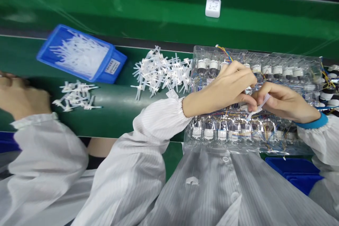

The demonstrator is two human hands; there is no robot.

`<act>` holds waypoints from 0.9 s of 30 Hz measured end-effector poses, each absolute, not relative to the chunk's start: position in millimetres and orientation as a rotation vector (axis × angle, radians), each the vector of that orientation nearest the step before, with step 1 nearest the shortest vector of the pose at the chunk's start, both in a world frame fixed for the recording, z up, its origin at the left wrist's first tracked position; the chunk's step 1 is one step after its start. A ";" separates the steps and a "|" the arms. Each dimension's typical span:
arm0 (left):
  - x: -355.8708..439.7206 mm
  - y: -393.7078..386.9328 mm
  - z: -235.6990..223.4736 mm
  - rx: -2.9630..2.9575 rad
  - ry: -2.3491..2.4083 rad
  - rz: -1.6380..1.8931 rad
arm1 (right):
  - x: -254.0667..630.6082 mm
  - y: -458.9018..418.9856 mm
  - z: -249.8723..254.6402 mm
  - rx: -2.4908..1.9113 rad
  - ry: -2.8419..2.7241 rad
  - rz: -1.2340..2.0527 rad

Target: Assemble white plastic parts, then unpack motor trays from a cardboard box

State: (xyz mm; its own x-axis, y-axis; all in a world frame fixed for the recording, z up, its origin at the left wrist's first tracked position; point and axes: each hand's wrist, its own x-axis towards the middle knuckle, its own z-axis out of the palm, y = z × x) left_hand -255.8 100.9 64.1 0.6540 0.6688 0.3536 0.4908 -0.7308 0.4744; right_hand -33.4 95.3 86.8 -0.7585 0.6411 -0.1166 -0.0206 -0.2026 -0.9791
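Note:
My left hand [227, 86] and my right hand [283, 101] meet over a clear plastic tray [304, 63] filled with several small motors with coloured wires. Both hands are closed in a pinch. Between them is a small white plastic piece [258, 107], held by the fingers of both hands. A small white part is pressed under my left thumb, and I cannot make out what it is. A heap of white plastic cross-shaped parts [161, 72] lies on the green surface just left of the tray.
A blue bin [111, 65] of white parts stands at the left, with a smaller pile of white parts [76, 95] in front. A white box [213, 7] sits on the green conveyor behind. Another person's sleeve [39, 148] is at the left. Blue bins [293, 167] lie below right.

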 end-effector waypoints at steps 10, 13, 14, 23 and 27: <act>-258.5 95.0 61.4 2.706 1.017 0.720 | -28.0 98.5 82.4 -0.975 -1.629 1.729; -256.4 95.3 59.2 2.760 0.967 0.711 | -27.7 99.6 80.3 -1.063 -1.660 1.534; -255.5 95.5 58.1 2.773 0.956 0.711 | -27.3 100.1 79.7 -1.080 -1.689 1.500; -251.7 98.0 51.6 2.581 0.909 0.681 | -29.1 107.3 73.3 -1.122 -1.644 1.599; -251.1 96.5 51.1 2.472 0.906 0.731 | -32.8 115.1 76.0 -1.124 -1.421 1.747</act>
